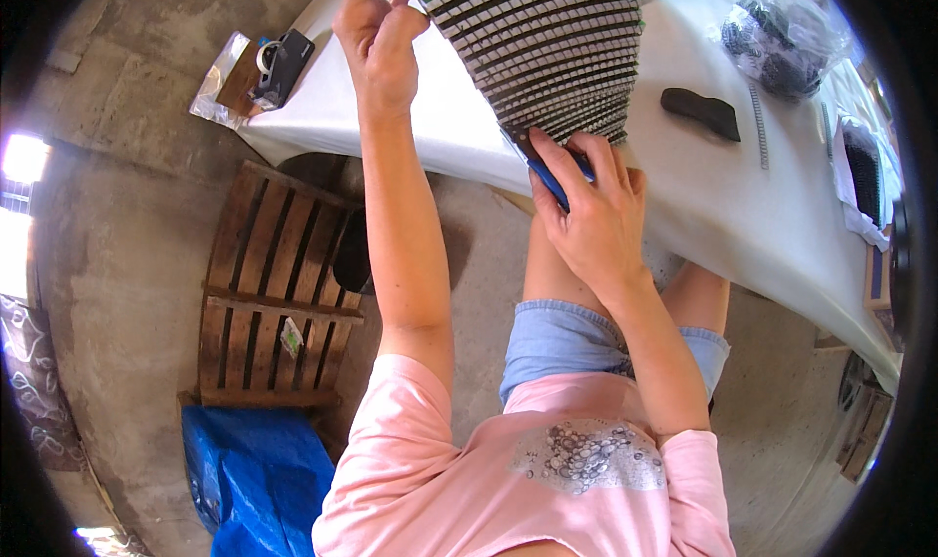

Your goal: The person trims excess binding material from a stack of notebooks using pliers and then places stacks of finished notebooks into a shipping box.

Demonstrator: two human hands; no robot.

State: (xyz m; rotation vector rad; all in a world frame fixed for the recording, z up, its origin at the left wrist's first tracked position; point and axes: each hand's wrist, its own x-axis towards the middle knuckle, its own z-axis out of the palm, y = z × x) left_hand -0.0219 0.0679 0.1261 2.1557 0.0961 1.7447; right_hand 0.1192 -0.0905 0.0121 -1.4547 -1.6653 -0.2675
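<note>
1. Head view: we count two hands here. Our right hand (596, 200) is curled closed around one blue-handled tool (553, 184); we can't tell exactly what kind.
2. Our left hand (383, 54) has its fingers folded in at the upper-left edge of the mesh, partly cut off by the frame, so we can't tell how firm any grip is.
3. We've got one black gridded mesh sheet (552, 44), up over the near side of the white-covered table (674, 191), its narrow lower end right at the right hand and tool.
4. Bags: two that we can make out. One clear plastic bag (831, 31) has dark bundled stuff (767, 44) in it; one white bag (868, 230) has something black (862, 171) showing inside.
5. Loose between mesh and bags: one black curved piece (701, 114), one thin metallic strip (759, 127).
6. Far left table corner: one black device (285, 66) beside one pale ring (265, 58).
</note>
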